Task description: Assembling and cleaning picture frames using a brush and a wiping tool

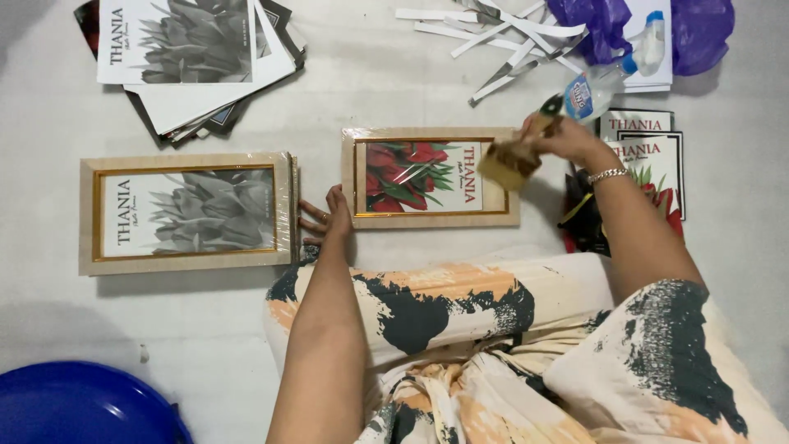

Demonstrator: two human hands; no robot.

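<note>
Holding: wide brush (511,163) in my right hand (567,136), fingers wrapped tight round its handle, bristles over the right end of the small wooden frame (431,177) with the red flower print. Left hand (329,220): fingers spread flat on the floor, touching that frame's left edge. Larger frame (187,214), grey flower print, lies just left of that hand. Stack of prints (193,62) above it; spray bottle (612,70) and paper strips (501,37) near my right hand.

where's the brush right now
In the head view, the brush is in the right hand, over the right end of the red-flower frame.
</note>
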